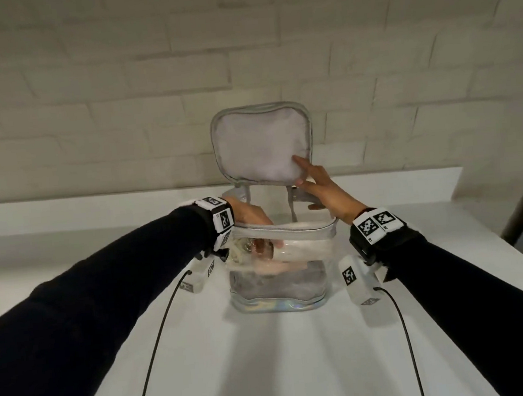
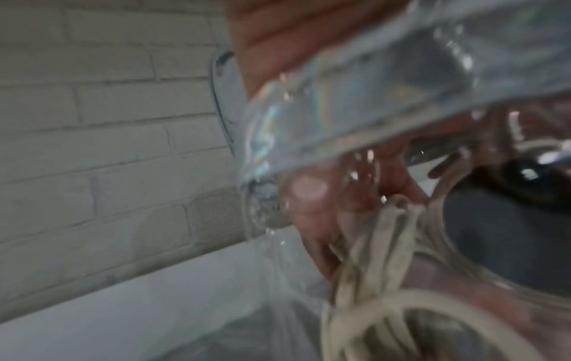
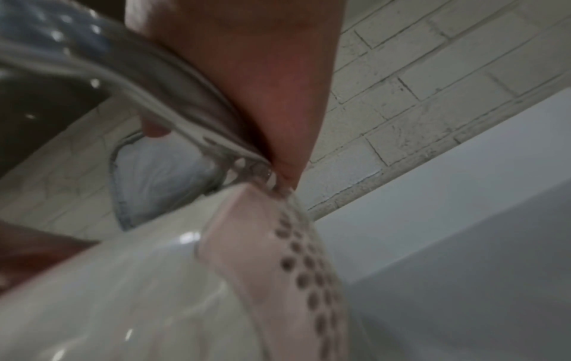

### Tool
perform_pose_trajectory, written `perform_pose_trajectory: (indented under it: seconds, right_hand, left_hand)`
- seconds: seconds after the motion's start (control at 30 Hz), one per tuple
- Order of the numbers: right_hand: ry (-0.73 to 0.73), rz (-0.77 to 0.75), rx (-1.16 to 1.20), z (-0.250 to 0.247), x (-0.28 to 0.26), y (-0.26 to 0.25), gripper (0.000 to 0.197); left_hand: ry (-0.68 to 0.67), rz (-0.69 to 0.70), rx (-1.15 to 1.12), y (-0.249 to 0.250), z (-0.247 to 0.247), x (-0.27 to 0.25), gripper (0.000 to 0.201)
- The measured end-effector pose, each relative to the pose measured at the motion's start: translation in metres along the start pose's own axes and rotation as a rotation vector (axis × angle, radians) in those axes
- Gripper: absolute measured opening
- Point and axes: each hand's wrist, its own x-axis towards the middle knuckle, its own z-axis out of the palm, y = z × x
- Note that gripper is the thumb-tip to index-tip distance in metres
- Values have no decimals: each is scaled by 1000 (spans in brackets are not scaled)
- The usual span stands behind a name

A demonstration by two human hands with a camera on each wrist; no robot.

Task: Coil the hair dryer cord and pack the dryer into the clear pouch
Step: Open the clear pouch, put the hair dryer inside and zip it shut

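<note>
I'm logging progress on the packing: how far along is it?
Mostly done: the hair dryer already lies inside the clear pouch, and the coiled cord is in there too. In hand: the left hand reaches inside, settling it; the right hand touches the upright lid. Left: closing the lid.

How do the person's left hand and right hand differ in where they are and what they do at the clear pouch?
The left hand reaches down inside the clear plastic pouch, beside the coiled pale cord; the right hand stays outside, above the rim. The left hand's fingers show through the wall; the right's extended fingers touch the raised grey-trimmed lid. Both wear black sleeves.
</note>
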Motion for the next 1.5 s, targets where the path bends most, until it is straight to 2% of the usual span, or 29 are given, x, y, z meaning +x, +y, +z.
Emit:
perform_pose_trajectory:
  seconds: [0.03,0.1,0.13,0.2,0.27,0.33,0.37,0.4,0.43,0.47,0.5,0.53,0.57,0.6,0.63,0.7,0.77,0.8,0.83,0.9,1.0,1.1,1.2,1.27,1.37,1.43,1.5]
  right_hand:
    - [-3,-10,-4,0,-1,1,51]
    - [-14,-31,1,0,0,5,53]
    - [-19,-36,0,1,0,5,53]
    - [-12,-54,1,1,1,6,53]
    - [51,-159,33,3,1,4,49]
    - [184,-296,88,3,1,0,42]
    - [251,-340,119,2,0,-4,39]
    - [299,-381,127,0,-2,-8,38]
    - [321,-419,107,-3,-4,-13,40]
    - [310,-436,59,-8,-7,-15,45]
    - [274,-421,-8,-13,-11,-16,44]
    - [222,-382,-80,-17,-14,-16,43]
    - [156,-339,-156,-19,-19,-15,44]
    - [83,-308,-236,-20,-25,-13,50]
    - [14,-281,-312,-19,-31,-11,55]
    - [-45,-220,-336,-16,-42,-11,56]
    - [-26,-148,-190,-11,-50,-19,49]
    - [-22,-142,-150,-8,-54,-26,46]
    - [-40,-154,-178,-3,-56,-32,45]
    - [-138,-196,-476,9,-57,-42,56]
    - [-195,-220,-941,33,-47,-47,89]
    - [-165,-195,-1049,46,-34,-44,99]
    - [-177,-88,-1010,52,-27,-41,98]
    - [-196,-24,-995,52,-25,-38,93]
    - [-207,33,-964,51,-24,-37,81]
    - [-207,45,-956,52,-26,-37,75]
    - [-205,52,-964,55,-29,-36,73]
  left_hand:
    - [1,-69,-3,-5,4,1,52]
    - [147,-175,-60,-18,11,-1,64]
    - [204,-179,-166,-26,13,1,65]
    - [336,-97,-330,-36,14,2,61]
    - [422,-99,-305,-30,15,1,54]
    - [352,-90,-127,-20,14,-10,53]
    - [313,-39,-80,-17,11,-17,48]
    - [325,80,-53,-17,8,-25,37]
    - [326,211,-105,-23,2,-36,27]
    - [365,351,-267,-31,-2,-47,26]
    - [469,417,-476,-40,-6,-56,35]
    - [620,439,-684,-54,-10,-57,44]
    - [750,400,-831,-70,-14,-52,48]
    - [839,327,-902,-82,-14,-48,48]
    - [854,277,-936,-91,-14,-40,45]
    - [736,315,-956,-94,-12,-21,29]
    - [603,379,-1052,-84,-9,-10,10]
    - [536,395,-1082,-75,-7,-9,10]
    - [465,405,-1094,-67,-5,-10,19]
    - [362,433,-1093,-59,-4,-6,38]
    - [403,423,-1044,-59,-1,-4,37]
    - [582,418,-963,-63,-5,-4,28]
    - [874,362,-453,-74,-14,-2,21]
    - [946,311,-137,-77,-19,-10,21]
    - [939,288,85,-78,-25,-34,26]
    - [963,253,143,-86,-19,-50,27]
    - [1034,235,157,-91,7,-63,26]
